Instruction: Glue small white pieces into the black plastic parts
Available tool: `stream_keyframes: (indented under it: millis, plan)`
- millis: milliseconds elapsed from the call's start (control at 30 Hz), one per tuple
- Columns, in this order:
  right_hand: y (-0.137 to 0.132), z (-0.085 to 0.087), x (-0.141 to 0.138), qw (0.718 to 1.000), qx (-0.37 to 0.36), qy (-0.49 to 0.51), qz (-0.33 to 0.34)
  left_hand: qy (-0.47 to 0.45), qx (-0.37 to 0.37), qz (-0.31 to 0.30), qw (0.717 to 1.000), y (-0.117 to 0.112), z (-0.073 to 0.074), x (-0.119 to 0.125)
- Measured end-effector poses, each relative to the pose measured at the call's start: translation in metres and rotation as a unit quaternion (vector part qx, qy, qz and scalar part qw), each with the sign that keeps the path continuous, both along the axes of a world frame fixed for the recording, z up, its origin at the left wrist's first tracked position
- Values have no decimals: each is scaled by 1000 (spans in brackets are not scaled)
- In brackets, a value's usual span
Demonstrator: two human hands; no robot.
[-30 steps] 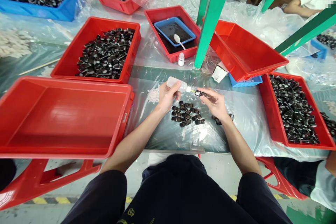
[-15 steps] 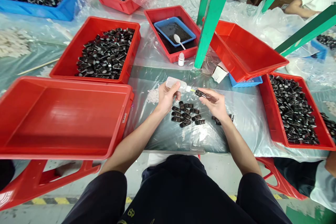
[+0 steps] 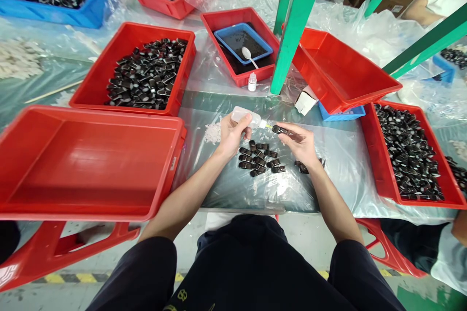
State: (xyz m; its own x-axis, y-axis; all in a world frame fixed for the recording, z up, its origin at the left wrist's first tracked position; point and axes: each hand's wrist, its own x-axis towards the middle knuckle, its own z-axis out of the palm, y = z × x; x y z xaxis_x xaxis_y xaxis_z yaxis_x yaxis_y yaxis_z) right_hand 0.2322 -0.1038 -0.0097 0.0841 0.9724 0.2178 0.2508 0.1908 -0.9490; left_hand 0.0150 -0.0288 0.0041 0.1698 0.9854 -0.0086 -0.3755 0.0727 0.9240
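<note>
Red, empty tray (image 3: 87,160) sits at my far left; beside it my left hand (image 3: 232,133) is wrapped around a small clear squeeze bottle (image 3: 246,117), nozzle touching the black clip (image 3: 280,129) pinched in my right hand (image 3: 301,143). Below them lies a cluster of loose black clips (image 3: 258,159), and at far right a red bin (image 3: 408,155) full of them.

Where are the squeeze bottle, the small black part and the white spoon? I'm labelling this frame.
squeeze bottle (image 3: 243,116): head view, clear body above left hand's thumb.
small black part (image 3: 280,130): head view, its middle, at right hand's fingertips.
white spoon (image 3: 246,53): head view, bowl.
</note>
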Motion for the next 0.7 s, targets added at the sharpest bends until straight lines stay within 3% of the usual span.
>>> stream_keyframes:
  millis: [467, 600, 700]
  plan:
    - [1, 4, 2, 1000, -8, -18, -12, -12, -8, 3, 1000, 4, -4, 0]
    - [2, 7, 19, 995, -2, -90, -31, -19, -13, 21, 1000, 7, -6, 1]
    - [2, 9, 31, 988, -22, -155, 2, -18, -18, 27, 999, 8, -7, 1]
